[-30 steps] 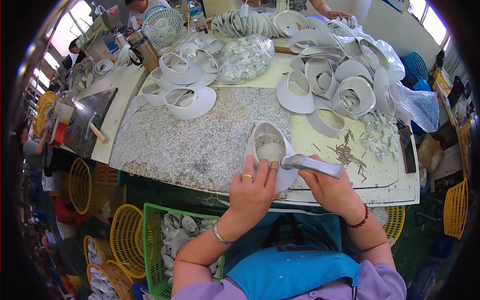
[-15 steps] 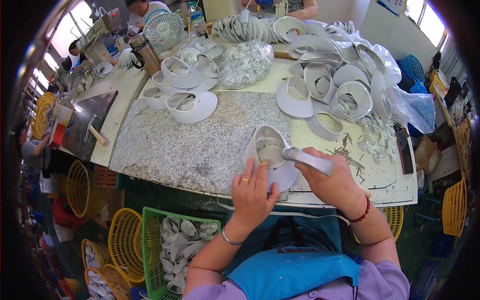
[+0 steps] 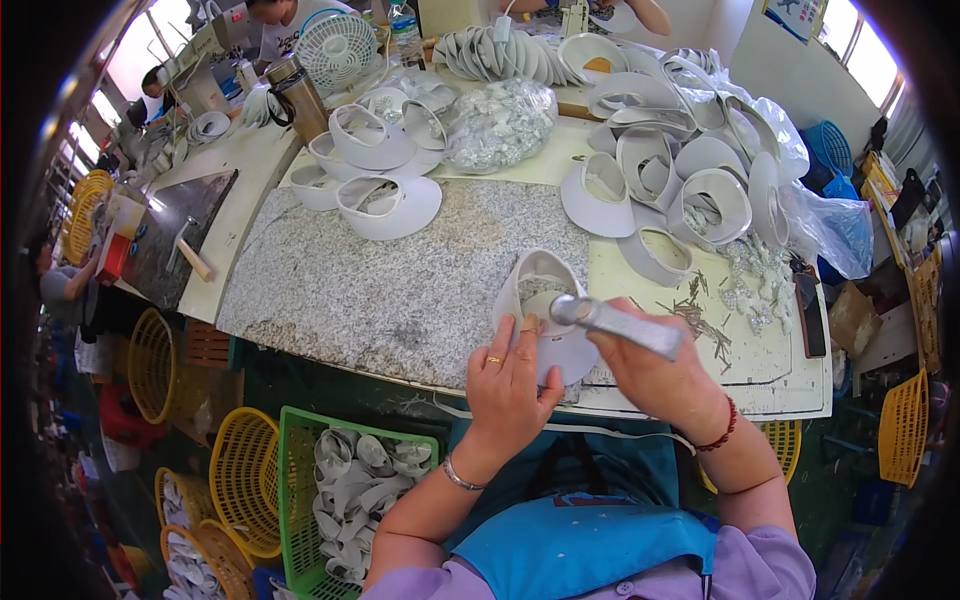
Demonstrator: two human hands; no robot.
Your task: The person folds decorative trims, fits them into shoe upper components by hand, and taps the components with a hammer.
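Observation:
A white sun visor (image 3: 572,354) lies on the near right edge of the granite slab, its band standing up around the opening. My left hand (image 3: 506,392) holds it down, the fingertips pressed at the join of band and brim and the thumb on the brim. In my right hand (image 3: 664,368) is a hammer (image 3: 622,326), gripped close under its metal head. The hammer's face hangs over the visor's brim, just beside my left fingertips. Whatever lies under the fingertips is too small to make out.
The granite slab (image 3: 350,290) carries more visors (image 3: 402,208) at its far left. A heap of visors (image 3: 715,200) stands at the right, near scattered metal pins (image 3: 690,305). Beyond are a bag of shiny pieces (image 3: 500,125), a flask (image 3: 298,100) and a fan (image 3: 336,50). A green basket (image 3: 290,500) stands below.
The hammer head has shifted slightly left and stands more over the visor. My left hand keeps its place on the visor. The whole view has tilted a little.

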